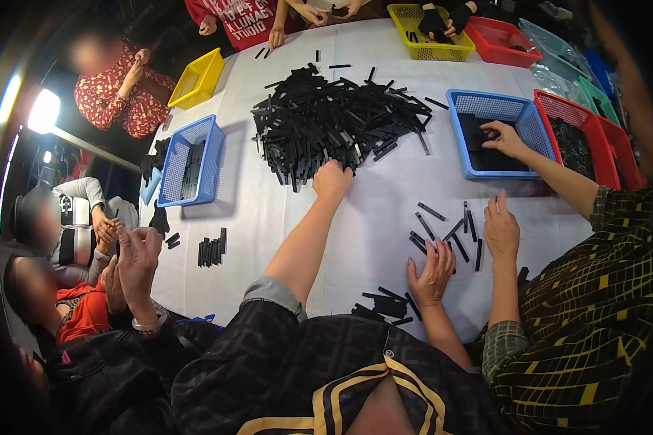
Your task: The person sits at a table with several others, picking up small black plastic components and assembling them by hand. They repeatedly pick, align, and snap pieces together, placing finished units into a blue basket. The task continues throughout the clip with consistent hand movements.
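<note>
A large heap of short black strips [319,123] lies in the middle of the white table. At its near edge my left hand [332,180] reaches in, fingers curled down among the strips; what they hold is hidden. Nearer to me on the right, my right hand [432,274] rests low over the table with fingers spread. Loose black strips [432,212] lie scattered just beyond its fingertips, some partly under them. Close to my body, left of my right wrist, is a small pile of black strips [384,304].
A co-worker's hand [500,226] is right beside my right hand; the other [506,139] reaches into a blue basket [497,172]. Red baskets [569,109] stand beyond. At left are another blue basket [214,170], a row of strips [212,250] and a neighbour's raised hand [138,257].
</note>
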### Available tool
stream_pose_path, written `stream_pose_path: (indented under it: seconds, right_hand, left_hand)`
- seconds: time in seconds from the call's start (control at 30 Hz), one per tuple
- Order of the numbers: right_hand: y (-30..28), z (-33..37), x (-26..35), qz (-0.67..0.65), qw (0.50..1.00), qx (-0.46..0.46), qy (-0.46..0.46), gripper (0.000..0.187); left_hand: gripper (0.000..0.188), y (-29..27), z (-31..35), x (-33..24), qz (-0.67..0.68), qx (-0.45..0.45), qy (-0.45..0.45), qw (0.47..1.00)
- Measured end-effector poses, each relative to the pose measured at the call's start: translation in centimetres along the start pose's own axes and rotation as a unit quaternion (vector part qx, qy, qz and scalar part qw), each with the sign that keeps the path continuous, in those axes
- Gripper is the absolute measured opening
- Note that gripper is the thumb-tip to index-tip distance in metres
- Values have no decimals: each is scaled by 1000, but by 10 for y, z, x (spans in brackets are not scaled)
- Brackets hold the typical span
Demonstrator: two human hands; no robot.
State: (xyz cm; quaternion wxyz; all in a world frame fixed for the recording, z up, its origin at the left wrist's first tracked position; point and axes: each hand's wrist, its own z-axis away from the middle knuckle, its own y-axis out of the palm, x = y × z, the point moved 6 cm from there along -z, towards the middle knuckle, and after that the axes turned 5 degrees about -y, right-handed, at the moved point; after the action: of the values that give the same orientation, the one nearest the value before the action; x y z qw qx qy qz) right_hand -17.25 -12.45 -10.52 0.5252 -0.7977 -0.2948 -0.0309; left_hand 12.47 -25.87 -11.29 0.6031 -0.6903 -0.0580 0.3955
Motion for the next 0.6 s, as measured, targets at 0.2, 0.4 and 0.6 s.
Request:
stream_pose_path:
  seconds: [0.2,0.4,0.6]
  right_hand:
    - [-7,-1,-3,-93,994,-47,25,39]
    - [16,-21,32,-484,835,21,262,21]
    - [1,-18,39,-523,811,88,247,21]
  left_hand:
    - [26,-7,97,-13,212,117,94,966]
    - [19,-42,216,-39,201,84,298,929]
    - [25,-60,214,-24,257,178,202,928]
